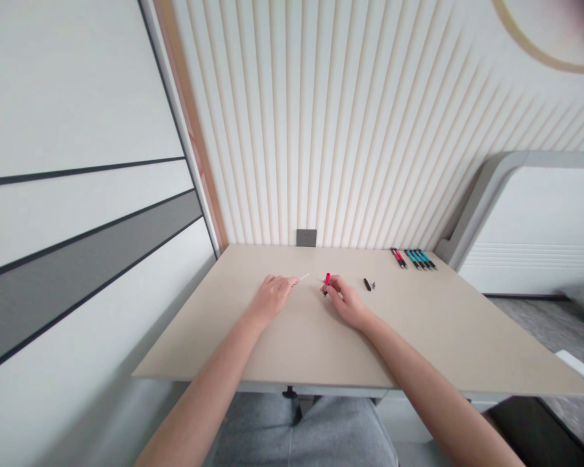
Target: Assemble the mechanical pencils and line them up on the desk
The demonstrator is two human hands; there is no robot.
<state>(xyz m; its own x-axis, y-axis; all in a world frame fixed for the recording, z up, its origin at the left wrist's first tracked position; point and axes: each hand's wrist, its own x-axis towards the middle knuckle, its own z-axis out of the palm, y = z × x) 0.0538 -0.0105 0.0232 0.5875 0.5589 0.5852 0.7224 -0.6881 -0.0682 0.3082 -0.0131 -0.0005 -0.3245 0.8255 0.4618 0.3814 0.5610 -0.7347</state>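
Head view: a person works with both bare hands over a pale table [302,353]. The left hand [272,297] pinches a white stick [304,277], thumb and fingers together on its near end, its long axis running rightward and slightly away from the person. Its free tip points toward a red barrel [328,279], with a gap between the two. The right hand [346,302] has its fingers closed around the barrel, the nearer hand to it; the barrel's long axis runs roughly away from the person, across the stick's line. Whether the barrel is raised or touches the table cannot be told. Right of that hand lie a black piece [367,285] and a small part [374,285]; farther right, red pens [399,258] and teal pens [420,259] lie in a row.
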